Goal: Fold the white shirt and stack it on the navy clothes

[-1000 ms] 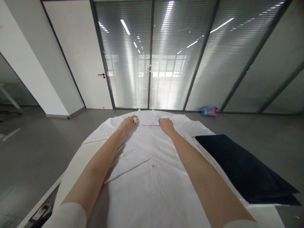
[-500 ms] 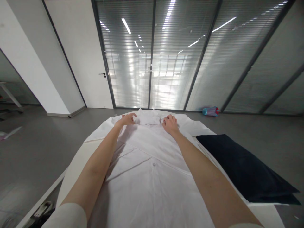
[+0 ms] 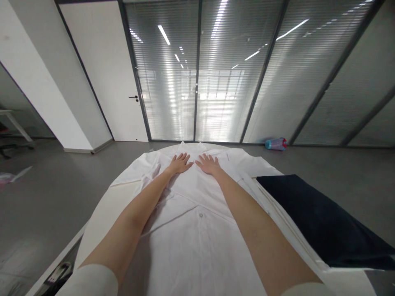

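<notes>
Nearest the viewer, two bare forearms reach forward from pale sleeve cuffs at the bottom edge, over a white shirt [image 3: 197, 230] spread flat on a white table [image 3: 95, 222]; a small button [image 3: 200, 215] shows on the shirt front between the arms; to the right of the shirt, touching its edge, lies a folded dark navy cloth [image 3: 321, 218] on the same table; at the lower left, under the table edge, something dark and striped shows, too cut off to tell what it is; farther along, the left hand [image 3: 180, 163] and the right hand [image 3: 209, 163] rest palms down on the shirt just below its collar [image 3: 191, 146], fingers spread and flat, gripping nothing, the two hands close beside each other but not touching; the collar lies at the far end of the table; beyond it, grey floor runs to a wall of glass panels with lowered blinds; a teal and pink bottle [image 3: 275, 144] lies on its side at the foot of the glass, contents not visible; at left, a white door [image 3: 108, 78] with a dark handle; no readable writing shows anywhere
</notes>
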The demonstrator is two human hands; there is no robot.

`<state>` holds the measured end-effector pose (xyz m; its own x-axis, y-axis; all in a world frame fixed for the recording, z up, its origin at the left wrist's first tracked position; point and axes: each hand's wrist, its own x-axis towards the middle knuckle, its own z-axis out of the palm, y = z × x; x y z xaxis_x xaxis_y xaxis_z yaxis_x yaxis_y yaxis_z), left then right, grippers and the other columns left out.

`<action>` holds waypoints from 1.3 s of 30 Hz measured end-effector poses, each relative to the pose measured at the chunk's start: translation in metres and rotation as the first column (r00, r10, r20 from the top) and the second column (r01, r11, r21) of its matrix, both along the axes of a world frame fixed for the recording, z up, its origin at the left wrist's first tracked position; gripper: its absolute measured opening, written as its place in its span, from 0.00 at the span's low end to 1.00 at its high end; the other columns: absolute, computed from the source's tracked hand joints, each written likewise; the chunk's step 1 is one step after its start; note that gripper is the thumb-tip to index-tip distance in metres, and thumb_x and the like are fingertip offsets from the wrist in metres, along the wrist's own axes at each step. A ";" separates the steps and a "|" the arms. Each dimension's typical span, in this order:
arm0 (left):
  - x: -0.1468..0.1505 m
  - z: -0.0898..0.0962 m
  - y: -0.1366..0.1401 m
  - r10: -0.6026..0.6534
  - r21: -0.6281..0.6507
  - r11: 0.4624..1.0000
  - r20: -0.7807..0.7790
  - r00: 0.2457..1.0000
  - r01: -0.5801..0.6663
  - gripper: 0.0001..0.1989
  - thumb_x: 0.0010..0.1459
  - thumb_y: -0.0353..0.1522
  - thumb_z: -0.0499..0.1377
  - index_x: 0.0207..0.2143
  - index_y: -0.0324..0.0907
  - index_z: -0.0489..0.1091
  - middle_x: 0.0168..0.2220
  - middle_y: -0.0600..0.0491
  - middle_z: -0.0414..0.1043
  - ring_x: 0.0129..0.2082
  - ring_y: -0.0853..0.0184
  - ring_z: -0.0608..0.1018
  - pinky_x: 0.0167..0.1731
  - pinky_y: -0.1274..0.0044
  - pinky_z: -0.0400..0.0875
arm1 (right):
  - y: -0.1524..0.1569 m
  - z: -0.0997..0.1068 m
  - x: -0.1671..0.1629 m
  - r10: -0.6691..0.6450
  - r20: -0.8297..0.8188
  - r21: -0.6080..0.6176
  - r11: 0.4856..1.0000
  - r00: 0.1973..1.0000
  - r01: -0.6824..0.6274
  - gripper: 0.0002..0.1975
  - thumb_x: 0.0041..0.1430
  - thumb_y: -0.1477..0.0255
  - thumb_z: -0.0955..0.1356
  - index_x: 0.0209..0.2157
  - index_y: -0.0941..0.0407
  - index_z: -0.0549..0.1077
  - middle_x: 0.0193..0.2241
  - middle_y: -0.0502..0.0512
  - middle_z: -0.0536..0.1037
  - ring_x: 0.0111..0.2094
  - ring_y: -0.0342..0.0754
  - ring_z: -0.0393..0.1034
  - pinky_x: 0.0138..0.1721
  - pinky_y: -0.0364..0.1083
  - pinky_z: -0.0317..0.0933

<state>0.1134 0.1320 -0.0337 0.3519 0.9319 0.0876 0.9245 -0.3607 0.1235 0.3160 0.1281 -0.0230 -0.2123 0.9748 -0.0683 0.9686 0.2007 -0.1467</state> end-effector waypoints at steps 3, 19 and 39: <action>-0.003 0.003 0.001 0.002 -0.017 1.000 -0.015 1.000 -0.002 0.38 0.67 0.55 0.37 0.71 0.45 0.47 0.72 0.47 0.43 0.72 0.56 0.48 0.67 0.55 0.42 | 0.000 0.004 0.009 -0.067 0.003 0.001 0.998 0.998 0.067 0.39 0.67 0.45 0.48 0.72 0.51 0.46 0.72 0.56 0.41 0.71 0.61 0.34 0.67 0.67 0.30; 0.061 0.031 -0.059 -0.306 0.155 0.941 0.009 0.952 0.301 0.23 0.70 0.43 0.47 0.62 0.46 0.66 0.67 0.46 0.58 0.68 0.53 0.57 0.65 0.57 0.49 | -0.021 0.083 0.122 -0.281 -0.144 -0.078 0.959 0.949 0.272 0.12 0.61 0.68 0.71 0.41 0.62 0.80 0.38 0.63 0.82 0.40 0.52 0.78 0.42 0.44 0.68; 0.231 0.047 -0.267 -0.985 0.193 0.156 -0.047 0.168 0.969 0.32 0.58 0.38 0.61 0.61 0.31 0.64 0.56 0.42 0.70 0.55 0.56 0.72 0.54 0.66 0.66 | -0.074 0.157 0.145 -0.013 -0.133 -0.127 0.992 0.991 -0.004 0.15 0.64 0.65 0.70 0.47 0.60 0.78 0.41 0.63 0.81 0.35 0.48 0.77 0.35 0.42 0.66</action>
<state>0.3441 -0.1346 0.0131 0.9460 -0.2075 0.2492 -0.2164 -0.9763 0.0083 0.4607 0.0544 0.1344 -0.2230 0.9611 -0.1627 0.9397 0.1676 -0.2982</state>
